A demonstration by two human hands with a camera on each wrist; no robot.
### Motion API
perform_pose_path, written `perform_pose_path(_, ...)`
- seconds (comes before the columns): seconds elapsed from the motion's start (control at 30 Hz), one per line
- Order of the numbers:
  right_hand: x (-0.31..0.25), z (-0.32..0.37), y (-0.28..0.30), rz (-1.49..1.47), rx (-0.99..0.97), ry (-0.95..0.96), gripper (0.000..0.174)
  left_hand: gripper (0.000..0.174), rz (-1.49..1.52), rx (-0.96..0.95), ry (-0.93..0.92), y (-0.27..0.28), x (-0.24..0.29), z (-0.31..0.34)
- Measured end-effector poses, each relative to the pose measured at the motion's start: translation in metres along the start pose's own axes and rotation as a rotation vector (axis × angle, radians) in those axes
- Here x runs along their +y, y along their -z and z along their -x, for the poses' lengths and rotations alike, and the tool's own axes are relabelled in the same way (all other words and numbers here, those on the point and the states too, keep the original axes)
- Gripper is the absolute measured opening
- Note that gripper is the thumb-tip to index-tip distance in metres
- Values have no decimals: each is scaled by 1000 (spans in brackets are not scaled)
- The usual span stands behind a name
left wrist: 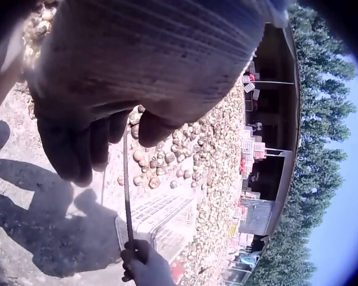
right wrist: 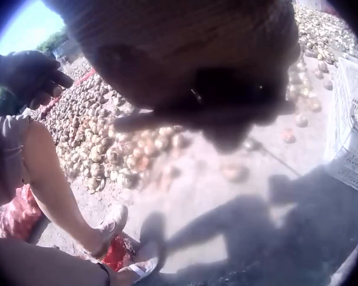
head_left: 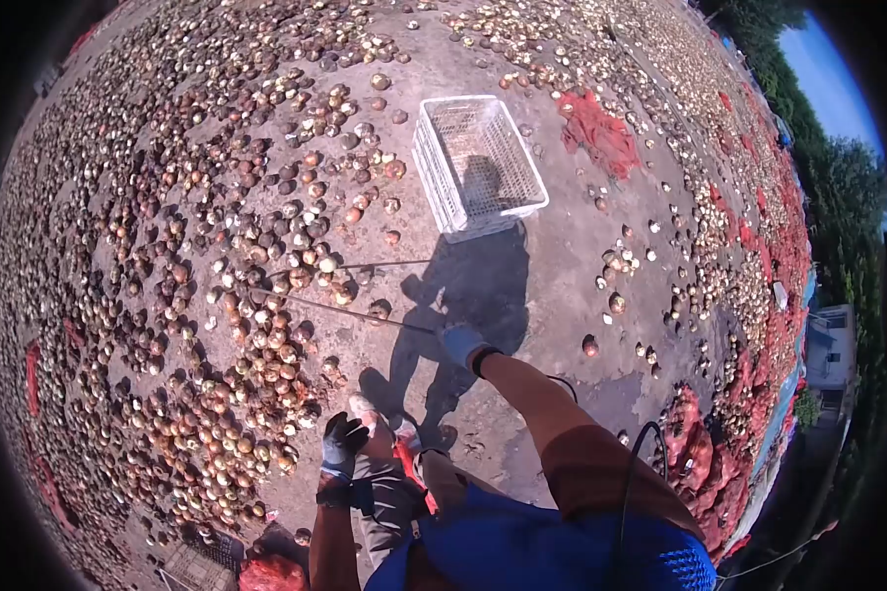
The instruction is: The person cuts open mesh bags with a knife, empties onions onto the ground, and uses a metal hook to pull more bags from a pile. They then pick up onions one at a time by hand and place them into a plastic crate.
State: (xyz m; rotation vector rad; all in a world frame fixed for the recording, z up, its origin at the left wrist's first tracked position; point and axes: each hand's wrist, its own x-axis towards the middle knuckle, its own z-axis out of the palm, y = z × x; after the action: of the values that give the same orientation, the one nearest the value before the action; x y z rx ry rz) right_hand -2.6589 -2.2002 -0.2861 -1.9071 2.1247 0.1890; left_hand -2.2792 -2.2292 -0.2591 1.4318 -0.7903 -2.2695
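In the head view my gloved right hand [head_left: 460, 345] grips one end of a long thin rod [head_left: 350, 312], which reaches left over the ground toward a heap of onions [head_left: 251, 364]. The left wrist view shows the same right hand [left wrist: 148, 266] with its fingers curled round the rod [left wrist: 127, 185]. My left hand [head_left: 343, 443], in a white glove with dark fingers, hangs beside the left leg. Its fingers are relaxed and bent downward in the left wrist view, holding nothing. Dark and blurred, the right hand [right wrist: 191, 65] fills the top of the right wrist view.
Ahead of the right hand stands a white plastic crate [head_left: 422, 163]. Onions cover the ground on the left and far right. A red mesh bag [head_left: 598, 133] lies flat beyond the crate; filled red bags [head_left: 688, 443] sit at right. Another crate [head_left: 197, 569] is at lower left.
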Motion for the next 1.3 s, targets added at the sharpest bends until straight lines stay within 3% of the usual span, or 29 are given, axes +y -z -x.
perform_pose_path(0.03,15,-18,-3,32,158,-93,27,44,213,125,112,10,7,-4)
perform_pose_path(0.07,24,-30,-6,65,308,-186,27,42,256,180,101,25,6,-9)
perform_pose_path(0.17,36,-54,5,-157,13,-134,29,42,292,318,139,81,-20,-17)
perform_pose_path(0.2,41,-64,-4,-212,-293,-133,29,40,84,216,120,110,-42,-16)
perform_pose_path(0.23,48,-76,-2,-242,-327,-127,29,39,-121,123,82,138,-63,-16)
perform_pose_path(0.27,42,-71,-2,-287,-382,-119,30,39,208,315,260,167,-84,-10)
perform_pose_path(0.37,34,-69,-31,-399,-445,-110,32,41,346,705,463,163,-61,24)
perform_pose_path(0.4,30,-67,-43,-442,-452,-118,33,41,272,689,477,161,-53,33)
perform_pose_path(0.53,23,-71,0,-648,-527,-105,29,41,130,572,556,135,-23,33)
perform_pose_path(0.6,24,-69,-11,-777,-463,-55,28,40,-4,621,539,79,18,11)
perform_pose_path(0.7,75,-87,-3,-904,-66,-72,38,31,-184,622,464,-17,58,-38)
perform_pose_path(0.73,114,-109,31,-885,-227,-196,38,30,-241,625,465,-31,57,-53)
perform_pose_path(0.77,148,-128,13,-948,41,-252,34,29,-284,624,459,-50,50,-76)
perform_pose_path(0.8,190,-153,17,-933,222,-308,35,30,-373,716,420,-139,75,-99)
perform_pose_path(0.87,278,-209,0,-843,344,-417,37,40,-442,666,368,-159,18,-127)
perform_pose_path(0.93,366,-264,-21,-594,337,-454,38,42,-712,570,343,-226,-13,-156)
perform_pose_path(0.97,401,-298,-26,-547,1,-526,41,45,-825,553,351,-248,-32,-169)
perform_pose_path(1.03,464,-346,-88,-272,-9,-307,40,47,-1059,512,353,-278,-64,-182)
perform_pose_path(1.1,508,-389,-138,-98,-215,-126,40,49,-1203,458,379,-308,-72,-194)
perform_pose_path(1.17,523,-419,-175,-40,-306,-160,39,50,-1259,430,450,-326,-79,-200)
perform_pose_path(1.23,519,-450,-193,-193,-341,-277,48,54,-1227,439,408,-331,-87,-204)
perform_pose_path(1.27,510,-466,-202,-180,-444,-333,40,55,-1212,472,385,-332,-89,-206)
perform_pose_path(1.3,503,-475,-225,-141,-391,-383,39,56,-1199,510,376,-334,-93,-204)
